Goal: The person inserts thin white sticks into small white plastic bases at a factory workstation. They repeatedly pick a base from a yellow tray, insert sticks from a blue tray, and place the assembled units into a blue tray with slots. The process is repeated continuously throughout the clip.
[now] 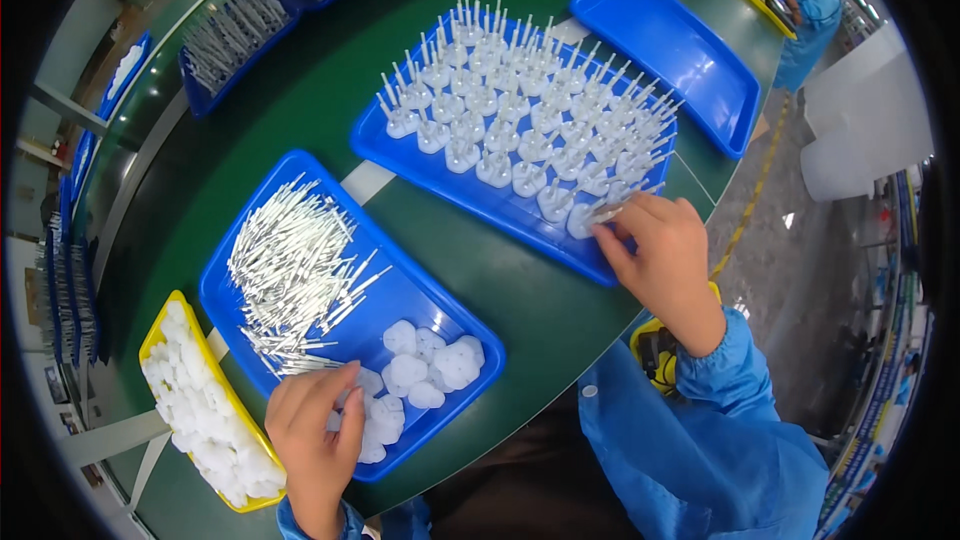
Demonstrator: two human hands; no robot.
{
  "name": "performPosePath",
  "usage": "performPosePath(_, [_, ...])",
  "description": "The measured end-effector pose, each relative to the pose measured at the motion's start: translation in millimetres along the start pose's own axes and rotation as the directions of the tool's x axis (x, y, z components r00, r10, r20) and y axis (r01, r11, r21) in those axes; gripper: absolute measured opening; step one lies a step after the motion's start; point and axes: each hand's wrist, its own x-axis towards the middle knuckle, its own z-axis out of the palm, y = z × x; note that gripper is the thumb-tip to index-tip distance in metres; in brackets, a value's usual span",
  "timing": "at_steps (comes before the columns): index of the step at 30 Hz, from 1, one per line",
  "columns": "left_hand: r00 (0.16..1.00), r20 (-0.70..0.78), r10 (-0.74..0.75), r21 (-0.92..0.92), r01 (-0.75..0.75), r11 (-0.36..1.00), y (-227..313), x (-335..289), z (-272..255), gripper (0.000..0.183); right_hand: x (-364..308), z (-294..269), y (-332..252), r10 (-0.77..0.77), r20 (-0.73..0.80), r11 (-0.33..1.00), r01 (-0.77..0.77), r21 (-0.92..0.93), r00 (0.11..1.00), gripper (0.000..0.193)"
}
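My right hand (660, 252) is at the near right corner of a long blue tray (440, 172). Its thumb and fingers are closed on a white stick with a round translucent base (580, 221). Rows of similar upright sticks on bases (497, 168) fill much of this tray. My left hand (312, 430) is curled low over a second blue tray (345, 338), beside a pile of translucent plastic discs (426, 370). Its thumb and fingertips are drawn close together, and what they hold is hidden. Loose white sticks (292, 265) lie heaped in the same tray.
A yellow tray of white pieces (205, 405) stands at the left. A bare blue tray (665, 55) lies at the far right of the green table (290, 100). Stick-filled blue trays (235, 40) stand at the back left. A person in blue (812, 20) works at the far right.
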Motion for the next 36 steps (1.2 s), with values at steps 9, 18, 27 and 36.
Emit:
performPosePath(9, [0.982, 0.168, -0.087, 0.106, 0.070, 0.992, -9, -14, 2, 0.039, 0, -10, -63, -0.311, -0.046, 0.907, 0.311, 0.284, 0.949, 0.018])
performPosePath(18, [0.998, 0.027, -0.056, -0.052, 0.057, 0.997, -22, -28, -6, 0.033, 79, 86, -163, -0.728, -0.033, 0.666, 0.719, 0.200, 0.684, 0.016])
performPosePath(27, [0.922, -0.327, -0.207, -0.344, 0.088, 0.935, -42, -10, -4, 0.033, 82, 81, -166, -0.697, 0.028, 0.706, 0.679, 0.203, 0.717, 0.019])
performPosePath(36, [0.876, -0.309, -0.369, -0.812, -0.041, 0.582, -65, -7, 22, 0.029, 94, 60, -180, -0.596, 0.059, 0.638, 0.427, 0.641, 0.801, 0.017])
